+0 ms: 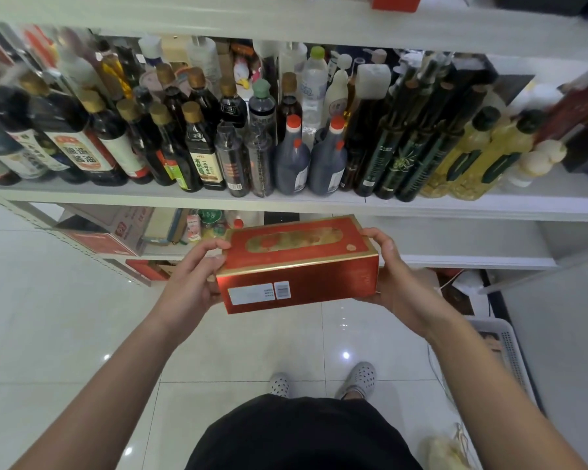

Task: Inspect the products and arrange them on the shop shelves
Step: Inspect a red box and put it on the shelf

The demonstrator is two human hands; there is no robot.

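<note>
While both hands' fingers curl, left hand (192,283) and right hand (396,279) grip red box (297,266).

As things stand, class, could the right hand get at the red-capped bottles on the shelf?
Probably not yet: the right hand holds the red box with the left hand. The red-capped bottles stand unblocked at the front of the shelf, so freeing it should suffice.
</note>
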